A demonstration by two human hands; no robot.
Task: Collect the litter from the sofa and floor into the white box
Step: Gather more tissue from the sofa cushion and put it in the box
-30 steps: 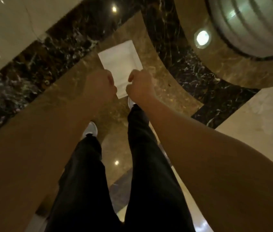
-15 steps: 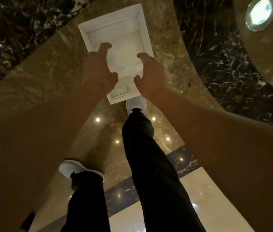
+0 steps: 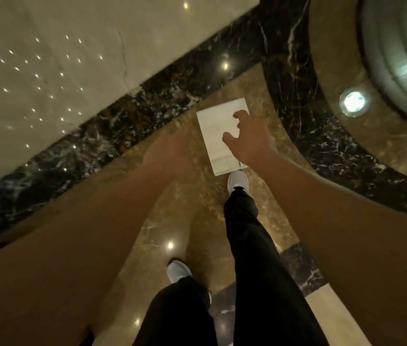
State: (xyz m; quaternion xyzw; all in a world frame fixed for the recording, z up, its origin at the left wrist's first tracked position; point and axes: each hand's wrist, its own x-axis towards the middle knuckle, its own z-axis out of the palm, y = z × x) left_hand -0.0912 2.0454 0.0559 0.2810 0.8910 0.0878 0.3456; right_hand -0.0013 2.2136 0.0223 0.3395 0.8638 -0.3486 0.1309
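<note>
The white box (image 3: pixel 216 136) lies on the brown marble floor just ahead of my right foot. Its inside looks pale and I cannot make out any contents. My right hand (image 3: pixel 249 137) hovers over the box's right half with fingers spread and nothing in it. My left hand (image 3: pixel 170 152) is blurred, to the left of the box and apart from it, palm open and holding nothing. No litter shows in this view.
A dark veined marble band (image 3: pixel 127 131) runs diagonally across the floor, with pale tiles (image 3: pixel 60 58) beyond it. At the right a round column base (image 3: pixel 402 61) rises behind a floor light (image 3: pixel 353 102). My legs in black trousers and white shoes (image 3: pixel 238 179) stand below.
Both hands were held together above the box, then spread over it. Now they are lifted off and apart, the left swinging left. The view has drawn back from the box.
</note>
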